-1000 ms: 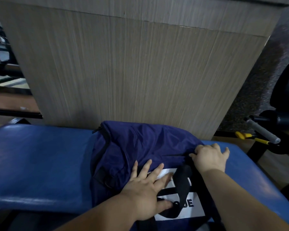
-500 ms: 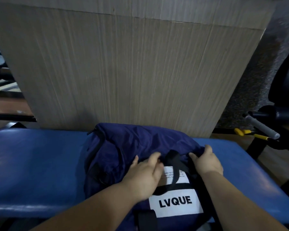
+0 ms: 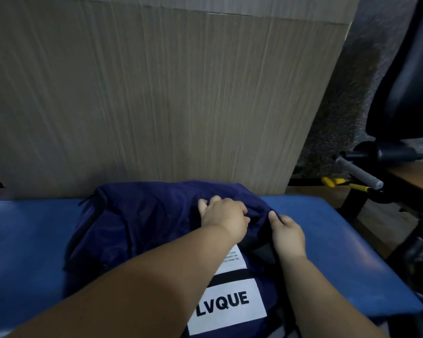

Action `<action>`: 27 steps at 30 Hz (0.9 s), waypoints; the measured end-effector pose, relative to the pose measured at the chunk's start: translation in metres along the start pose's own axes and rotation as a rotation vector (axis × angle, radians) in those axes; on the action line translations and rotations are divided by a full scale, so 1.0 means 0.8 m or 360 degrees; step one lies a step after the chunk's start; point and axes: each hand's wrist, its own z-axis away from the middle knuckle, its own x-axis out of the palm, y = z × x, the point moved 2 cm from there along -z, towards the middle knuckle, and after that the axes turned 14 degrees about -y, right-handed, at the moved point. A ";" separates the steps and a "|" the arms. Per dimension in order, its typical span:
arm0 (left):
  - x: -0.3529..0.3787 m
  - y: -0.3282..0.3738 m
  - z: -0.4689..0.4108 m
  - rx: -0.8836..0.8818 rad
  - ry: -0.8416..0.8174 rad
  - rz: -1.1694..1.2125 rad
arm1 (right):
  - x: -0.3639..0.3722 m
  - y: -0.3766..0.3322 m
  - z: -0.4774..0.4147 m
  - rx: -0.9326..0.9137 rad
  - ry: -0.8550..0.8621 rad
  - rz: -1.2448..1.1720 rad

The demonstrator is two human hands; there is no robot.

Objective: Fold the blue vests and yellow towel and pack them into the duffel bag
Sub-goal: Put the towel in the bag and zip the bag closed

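Two hands are gripping the top of the duffel bag (image 3: 137, 228) lying on the blue desk (image 3: 29, 240) — left hand (image 3: 224, 215) curling into navy fabric, right hand (image 3: 288, 234) pinching a fold just beside

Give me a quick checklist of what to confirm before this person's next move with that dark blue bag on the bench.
1. Navy fabric duffel bag lies on the blue padded bench: ok.
2. Left hand grips the bag's top fabric: ok.
3. Right hand holds the bag close beside the left: ok.
4. Blue vests and yellow towel packed inside: cannot tell, none in view.
5. Bag fully closed: cannot tell, the hands cover that part.
6. White LVQUE label faces up: ok.
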 end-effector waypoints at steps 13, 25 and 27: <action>0.032 0.008 -0.008 0.0154 0.0454 0.0317 | 0.004 0.001 0.006 -0.0101 -0.0127 -0.0588; 0.034 0.015 -0.012 0.0080 0.0196 0.0321 | 0.010 -0.001 0.012 -0.0216 -0.0102 -0.0466; 0.031 0.015 -0.014 0.0055 0.0139 0.0398 | 0.013 0.001 0.012 -0.0240 -0.0121 -0.0481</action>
